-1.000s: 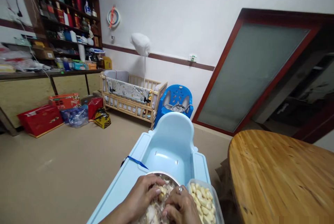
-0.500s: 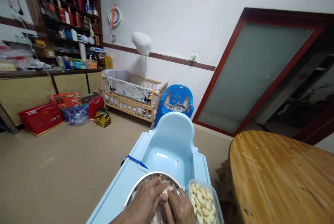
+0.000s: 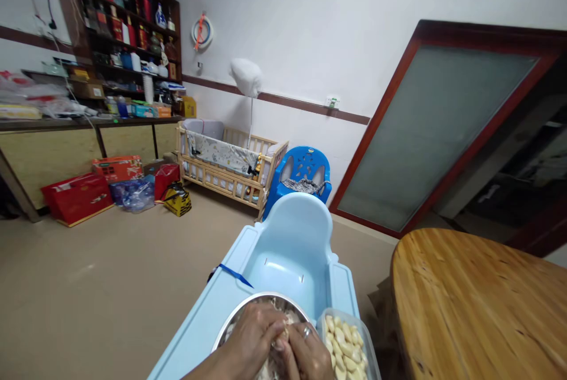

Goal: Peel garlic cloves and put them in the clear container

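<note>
Garlic (image 3: 284,335) between left hand (image 3: 256,333), right hand (image 3: 310,353); bowl (image 3: 268,295) beneath

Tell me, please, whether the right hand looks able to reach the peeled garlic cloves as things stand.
Probably yes: the right hand is beside the open plastic container, and nothing covers the peeled garlic cloves, though that hand works with the left hand over the metal bowl.

Loc: home rm | wd crib (image 3: 224,152) | lt-blue kid's seat (image 3: 301,223) | bottle shelves (image 3: 178,13) | wd tbl (image 3: 469,303)
</note>
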`<state>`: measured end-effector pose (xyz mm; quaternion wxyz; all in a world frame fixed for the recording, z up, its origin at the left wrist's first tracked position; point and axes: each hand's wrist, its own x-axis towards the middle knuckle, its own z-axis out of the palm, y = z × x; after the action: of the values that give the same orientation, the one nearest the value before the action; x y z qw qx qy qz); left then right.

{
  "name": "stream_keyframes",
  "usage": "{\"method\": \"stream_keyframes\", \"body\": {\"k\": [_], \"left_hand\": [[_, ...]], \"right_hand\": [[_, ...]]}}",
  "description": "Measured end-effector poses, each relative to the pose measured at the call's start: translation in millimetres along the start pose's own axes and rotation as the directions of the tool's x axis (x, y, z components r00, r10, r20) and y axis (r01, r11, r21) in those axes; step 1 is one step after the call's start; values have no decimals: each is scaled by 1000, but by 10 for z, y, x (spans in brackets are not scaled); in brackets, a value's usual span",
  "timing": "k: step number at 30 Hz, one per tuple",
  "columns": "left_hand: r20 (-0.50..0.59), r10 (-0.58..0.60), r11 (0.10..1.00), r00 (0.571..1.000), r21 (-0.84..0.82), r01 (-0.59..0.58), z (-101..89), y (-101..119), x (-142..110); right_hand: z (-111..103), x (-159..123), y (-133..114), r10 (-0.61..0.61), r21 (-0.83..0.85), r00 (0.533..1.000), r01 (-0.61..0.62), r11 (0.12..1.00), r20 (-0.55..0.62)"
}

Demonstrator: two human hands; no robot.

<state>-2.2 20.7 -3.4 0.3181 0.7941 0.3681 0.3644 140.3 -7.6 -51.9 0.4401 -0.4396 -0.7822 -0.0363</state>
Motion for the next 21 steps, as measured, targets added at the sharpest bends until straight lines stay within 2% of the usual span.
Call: {"method": "stream_keyframes", "body": {"k": [5,8,11,12,14,17,21], "left_hand": [[7,-115,991,993,-69,115,-26,66,6],[-15,-168,977,986,-139,164,14,33,-2],[-32,-264,922,964,-302,243,72,-62,-3],[21,-317,870,948,-391,300,84,-93,-1],[44,-324,848,945,-430,310,85,-131,2],[4,-265,902,964,-351,250,48,-133,-20],[-35,-186,979,982,-98,182,35,-156,-131]], "right_hand": [[-47,34,-23,62,129,997,-67,989,45],[-96,66,-59,107,210,991,-121,970,74],[-124,89,-101,139,315,988,-152,937,66],[-128,94,-112,150,346,988,-156,925,45],[-138,106,-125,199,395,980,-181,901,-3],[-183,134,-116,337,459,941,-302,836,5],[-257,164,-76,525,563,830,-531,633,192]]}}
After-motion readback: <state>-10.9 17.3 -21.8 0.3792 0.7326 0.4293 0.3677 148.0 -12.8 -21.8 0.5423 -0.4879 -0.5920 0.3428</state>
